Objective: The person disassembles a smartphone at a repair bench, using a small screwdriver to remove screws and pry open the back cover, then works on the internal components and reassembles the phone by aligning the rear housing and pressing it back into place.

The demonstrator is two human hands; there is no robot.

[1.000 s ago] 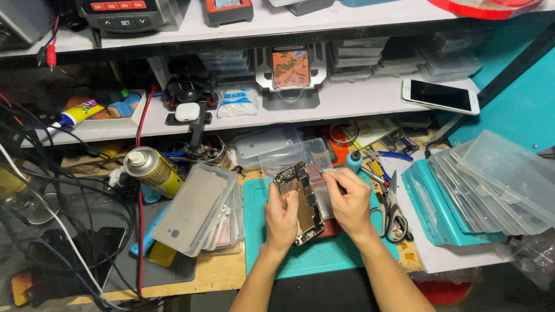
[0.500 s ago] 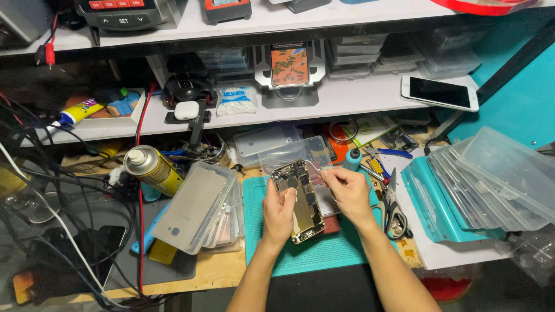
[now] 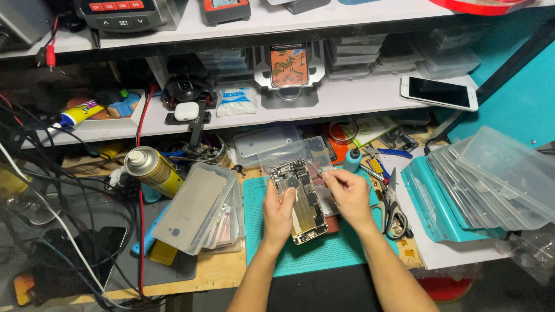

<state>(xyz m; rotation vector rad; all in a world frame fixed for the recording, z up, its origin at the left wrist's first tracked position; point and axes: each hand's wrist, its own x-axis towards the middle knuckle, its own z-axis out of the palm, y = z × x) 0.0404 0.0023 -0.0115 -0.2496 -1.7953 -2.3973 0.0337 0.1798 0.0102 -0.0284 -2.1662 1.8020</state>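
Left hand (image 3: 278,215) grips opened phone (image 3: 299,199) (insides up) above teal mat (image 3: 324,254); right hand (image 3: 347,193) pinches tweezers (image 3: 317,169) at its top.

Opened phone (image 3: 300,199): bare metal frame, shiny. Work mat (image 3: 347,254) beneath it: matt teal rubber. Boxes (image 3: 497,173) right of mat: clear glossy plastic.

Cluttered workbench (image 3: 219,271), white shelves (image 3: 347,95), teal wall (image 3: 520,110)
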